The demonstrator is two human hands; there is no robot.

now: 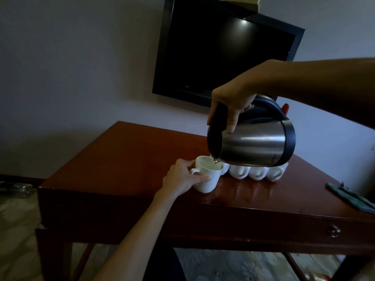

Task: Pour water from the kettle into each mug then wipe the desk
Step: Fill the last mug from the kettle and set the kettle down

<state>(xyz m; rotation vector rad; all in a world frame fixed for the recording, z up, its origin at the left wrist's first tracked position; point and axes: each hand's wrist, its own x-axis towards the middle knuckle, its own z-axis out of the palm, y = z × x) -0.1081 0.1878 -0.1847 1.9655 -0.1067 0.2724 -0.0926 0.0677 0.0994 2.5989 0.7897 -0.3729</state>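
Your right hand grips the steel kettle by its black handle, fingers curled round it, tipping the spout down over the nearest white mug on the wooden desk. Your left hand holds that mug steady, thumb and fingers wrapped about its side by the handle. Four more mugs stand in a row just behind, under the kettle. A green cloth lies at the desk's right edge.

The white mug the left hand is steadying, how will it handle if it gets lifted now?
The white mug looks nearly full, so probably heavy and quick to slosh. It appears glazed, likely slippery and breakable. Its handle faces the left hand.
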